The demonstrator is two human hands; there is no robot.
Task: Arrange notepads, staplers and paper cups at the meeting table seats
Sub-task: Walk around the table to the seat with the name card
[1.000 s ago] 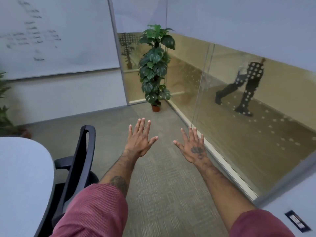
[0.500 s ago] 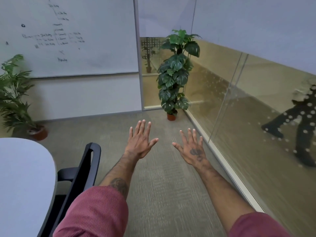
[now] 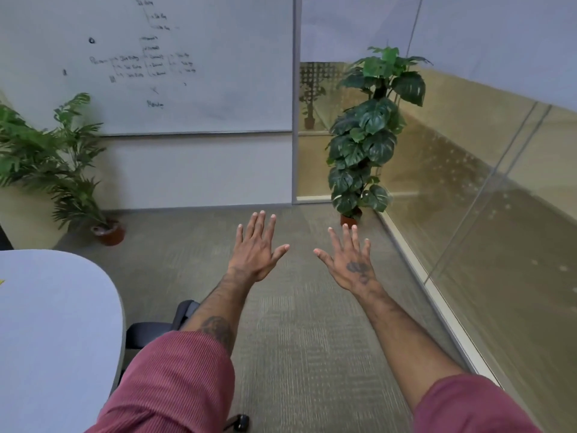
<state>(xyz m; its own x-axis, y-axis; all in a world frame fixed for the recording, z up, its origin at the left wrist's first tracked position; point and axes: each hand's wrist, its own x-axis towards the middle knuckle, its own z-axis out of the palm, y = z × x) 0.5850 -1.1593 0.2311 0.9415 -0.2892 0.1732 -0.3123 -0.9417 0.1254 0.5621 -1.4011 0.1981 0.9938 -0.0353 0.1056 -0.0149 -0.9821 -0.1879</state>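
My left hand (image 3: pixel 256 248) and my right hand (image 3: pixel 351 260) are stretched out in front of me over the carpet, palms down, fingers spread, holding nothing. The rounded end of the white meeting table (image 3: pixel 53 332) fills the lower left. A tiny yellow corner shows at the table's left edge; I cannot tell what it is. No notepad, stapler or paper cup is in view.
A black office chair (image 3: pixel 146 334) sits at the table's end, partly hidden by my left arm. A tall potted plant (image 3: pixel 365 135) stands in the far corner by the glass wall (image 3: pixel 499 214). A palm plant (image 3: pixel 53 160) stands at left below the whiteboard (image 3: pixel 175 64).
The view has swung to the left: the whiteboard and the palm plant came in, the person behind the glass went out of view. My hands stay spread and empty.
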